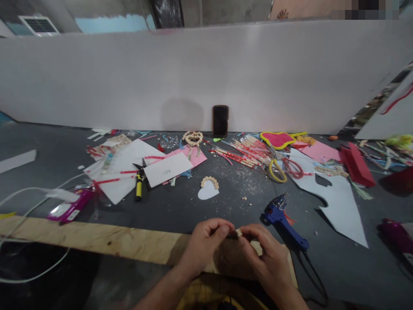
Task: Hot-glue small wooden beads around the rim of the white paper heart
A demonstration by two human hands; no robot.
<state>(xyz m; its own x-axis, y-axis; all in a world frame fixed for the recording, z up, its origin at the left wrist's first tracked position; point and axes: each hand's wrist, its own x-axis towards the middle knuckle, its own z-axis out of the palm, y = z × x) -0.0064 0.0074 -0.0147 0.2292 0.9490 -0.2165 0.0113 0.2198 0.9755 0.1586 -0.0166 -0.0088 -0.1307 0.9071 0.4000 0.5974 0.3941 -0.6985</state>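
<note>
Close to the table's front edge, my right hand point(269, 254) pinches a small pale wooden piece point(238, 233) between thumb and fingertips. My left hand point(208, 241) is closed in a pinch just beside it; what lies between those fingers is too small to make out. Beyond the hands lies a white paper heart point(208, 190), with an arc of small wooden pieces point(209, 180) along its upper edge. A few loose wooden bits point(244, 198) are scattered to its right. The blue hot glue gun point(284, 221) rests on its side to the right of my right hand.
Yellow-handled pliers point(138, 185), a white card point(167, 169) and papers lie left. Scissors point(277, 170), red-marked sticks point(238, 157) and cut white card point(342, 202) lie right. A phone point(220, 121) leans on the white partition point(129, 77). Cables hang at the left.
</note>
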